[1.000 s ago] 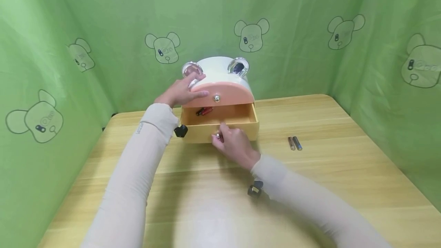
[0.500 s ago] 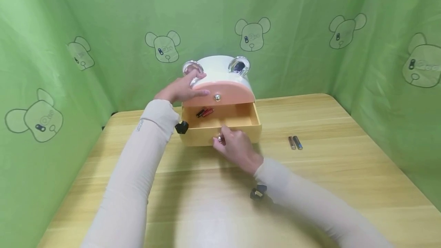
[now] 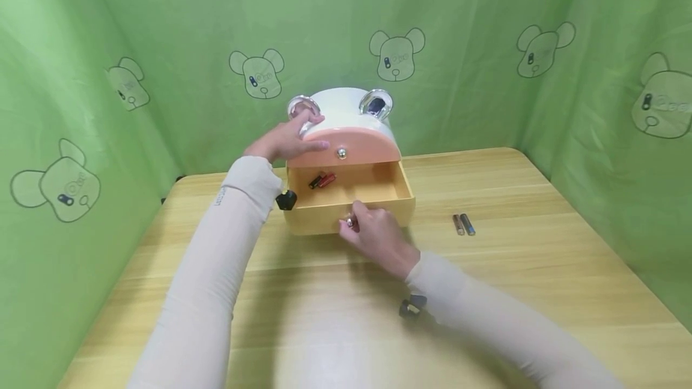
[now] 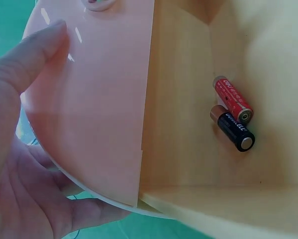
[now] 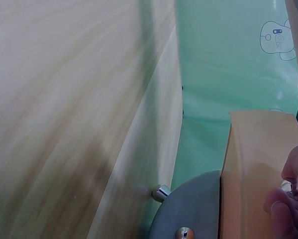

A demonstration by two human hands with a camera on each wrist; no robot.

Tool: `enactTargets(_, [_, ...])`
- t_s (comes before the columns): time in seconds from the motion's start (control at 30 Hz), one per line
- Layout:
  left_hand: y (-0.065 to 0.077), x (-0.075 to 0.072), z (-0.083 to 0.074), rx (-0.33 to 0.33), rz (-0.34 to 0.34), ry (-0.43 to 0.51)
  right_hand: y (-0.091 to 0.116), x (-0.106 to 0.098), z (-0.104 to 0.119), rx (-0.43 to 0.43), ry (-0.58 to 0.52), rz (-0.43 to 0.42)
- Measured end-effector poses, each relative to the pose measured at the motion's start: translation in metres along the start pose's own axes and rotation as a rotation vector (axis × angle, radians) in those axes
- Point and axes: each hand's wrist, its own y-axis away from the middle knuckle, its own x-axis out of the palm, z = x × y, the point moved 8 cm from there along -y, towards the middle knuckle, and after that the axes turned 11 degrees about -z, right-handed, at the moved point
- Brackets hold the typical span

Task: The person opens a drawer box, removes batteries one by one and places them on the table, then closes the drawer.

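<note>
A small bear-eared chest of drawers [image 3: 339,107], white on top with a pink front panel [image 4: 99,114], stands at the back of the table. Its orange-yellow drawer [image 3: 313,220] is pulled well out. My left hand [image 3: 286,140] holds the chest's left side, thumb on the pink front and fingers round the side. At the drawer's front, my right hand [image 3: 377,238] pinches the silver knob [image 5: 286,187]. Inside the drawer, near its left back, a red battery [image 4: 233,99] lies against a black battery [image 4: 232,129].
Two more batteries, a brownish one [image 3: 458,224] and a dark one [image 3: 467,224], lie side by side on the wooden table [image 3: 519,245], right of the chest. Green curtains [image 3: 324,17] surround the table. A grey rounded panel [image 5: 193,204] shows below the drawer in the right wrist view.
The drawer has slid further out toward me, with my right hand moving back on its knob. More of the drawer's inside shows. My left hand stays on the chest.
</note>
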Motion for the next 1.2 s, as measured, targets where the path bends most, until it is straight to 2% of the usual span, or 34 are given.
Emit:
enactTargets(0.4, [-0.002,-0.002,-0.002,0.014,-0.006,-0.008,0.001,-0.005,0.007,-0.048,0.018,-0.020])
enactTargets(0.57, [-0.003,-0.001,-0.002,0.015,-0.009,-0.001,0.002,-0.006,0.008,-0.039,0.026,-0.015])
enactTargets(0.7, [-0.001,0.003,0.000,-0.003,-0.003,0.014,0.007,-0.006,0.010,-0.052,0.039,0.000])
enactTargets(0.97, [-0.002,-0.002,-0.003,0.017,-0.026,0.017,0.006,-0.009,0.011,-0.089,0.025,-0.041])
enactTargets(1.2, [0.002,0.000,0.000,-0.007,-0.016,0.012,0.009,-0.007,0.013,-0.086,0.025,-0.012])
